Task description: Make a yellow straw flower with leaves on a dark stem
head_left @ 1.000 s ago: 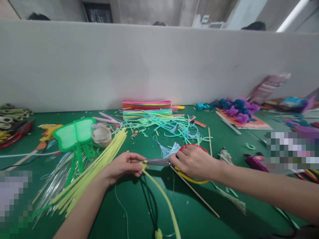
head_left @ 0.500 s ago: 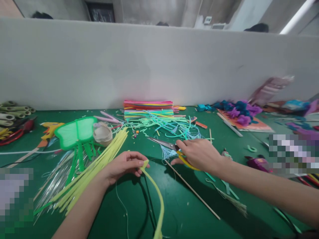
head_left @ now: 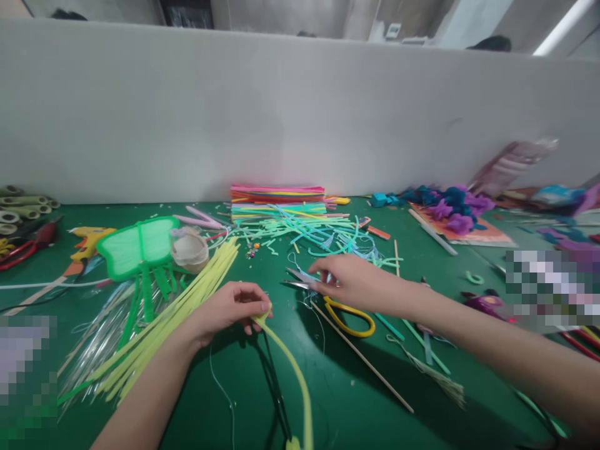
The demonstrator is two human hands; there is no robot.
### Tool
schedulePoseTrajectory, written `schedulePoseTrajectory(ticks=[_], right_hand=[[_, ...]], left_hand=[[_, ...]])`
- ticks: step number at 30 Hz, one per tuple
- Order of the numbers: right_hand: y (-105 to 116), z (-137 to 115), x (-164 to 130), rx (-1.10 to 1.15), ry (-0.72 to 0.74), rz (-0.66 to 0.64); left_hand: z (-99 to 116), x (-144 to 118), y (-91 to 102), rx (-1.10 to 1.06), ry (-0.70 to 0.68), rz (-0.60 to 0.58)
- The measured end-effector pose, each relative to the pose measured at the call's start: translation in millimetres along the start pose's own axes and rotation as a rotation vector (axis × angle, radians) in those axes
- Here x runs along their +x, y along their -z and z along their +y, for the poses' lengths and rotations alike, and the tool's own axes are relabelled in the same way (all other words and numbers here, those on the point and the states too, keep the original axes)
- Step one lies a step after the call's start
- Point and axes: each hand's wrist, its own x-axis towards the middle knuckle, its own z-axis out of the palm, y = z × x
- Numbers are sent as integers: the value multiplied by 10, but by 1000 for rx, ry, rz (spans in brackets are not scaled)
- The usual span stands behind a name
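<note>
My left hand (head_left: 244, 307) is closed, pinching a yellow pipe cleaner (head_left: 293, 365) whose length curves down toward the bottom edge. Below that hand, a thin dark line runs to a yellow end at the bottom; I cannot tell what it is. Scissors with yellow handles (head_left: 354, 322) lie on the green table, blades parted and pointing left. Over their middle hovers my right hand (head_left: 349, 278), fingers apart near the blades and out of the handle loops. Beside the left forearm lies a bundle of yellow pipe cleaners (head_left: 187, 319).
A green wing-shaped piece (head_left: 140, 247), a tape roll (head_left: 189, 249) and a yellow glue gun (head_left: 89, 240) lie left. Colourful pipe cleaners (head_left: 277, 195) are stacked by the grey partition (head_left: 281, 112). A thin wooden stick (head_left: 365, 359) crosses the table near the scissors.
My right hand has let go of the scissors' handles, and the scissors now rest on the table. It has shifted slightly left. My left hand still pinches the yellow pipe cleaner.
</note>
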Motion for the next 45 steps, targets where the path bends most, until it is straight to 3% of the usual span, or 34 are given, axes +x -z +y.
schedulePoseTrajectory(ticks=[1, 5, 9, 23, 32, 40, 45], right_hand=[[2, -73, 65, 167, -13, 13], [-157, -285, 312, 746, -107, -278], [-307, -309, 440, 946, -174, -393], [-268, -334, 398, 1020, -352, -479], [-382, -239, 368, 861, 15, -320], [-478, -166, 378, 878, 66, -331], [-468, -196, 329, 635, 262, -142]], left_hand=[[3, -1, -4, -2, 2, 8], [2, -1, -11, -7, -13, 36], [-5, -2, 8, -58, 1, 37], [-23, 23, 3, -119, 23, 28], [-15, 16, 10, -126, 22, 6], [-42, 29, 9, -126, -3, -26], [-43, 30, 11, -125, 4, -34]])
